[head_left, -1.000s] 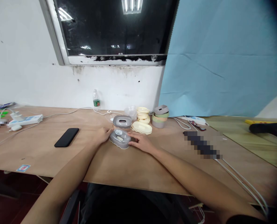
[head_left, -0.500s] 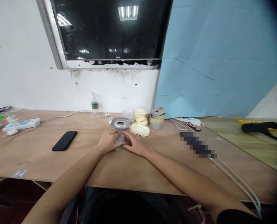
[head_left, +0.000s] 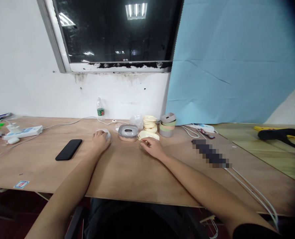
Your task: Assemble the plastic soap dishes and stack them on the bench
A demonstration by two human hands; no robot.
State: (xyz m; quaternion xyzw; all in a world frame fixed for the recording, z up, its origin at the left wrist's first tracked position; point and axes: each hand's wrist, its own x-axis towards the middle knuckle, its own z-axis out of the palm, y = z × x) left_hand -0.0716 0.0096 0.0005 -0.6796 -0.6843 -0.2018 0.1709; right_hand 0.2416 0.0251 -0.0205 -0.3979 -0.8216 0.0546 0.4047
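Observation:
My left hand (head_left: 100,142) is on the table left of centre, its fingers curled over a clear plastic piece (head_left: 108,135) that it partly hides. My right hand (head_left: 153,147) is at the near edge of some cream oval trays (head_left: 147,133), fingers loosely bent and apart, with nothing visible in them. Whether it touches the trays is hard to tell. Between the hands sits an oval container (head_left: 128,132), with a grey slotted top over a peach lower part. A stack of cream pieces (head_left: 149,122) rises behind the trays.
Grey, green and peach containers (head_left: 167,125) stand stacked to the right. A black phone (head_left: 69,150) lies at left, and a plastic bottle (head_left: 100,109) stands by the wall. Cables and a power strip (head_left: 25,132) are at far left. A blurred dark object (head_left: 210,153) lies right.
My hands have separated. The left has moved left with the clear plastic piece; the right has shifted right to the cream trays. The oval container is now uncovered between them.

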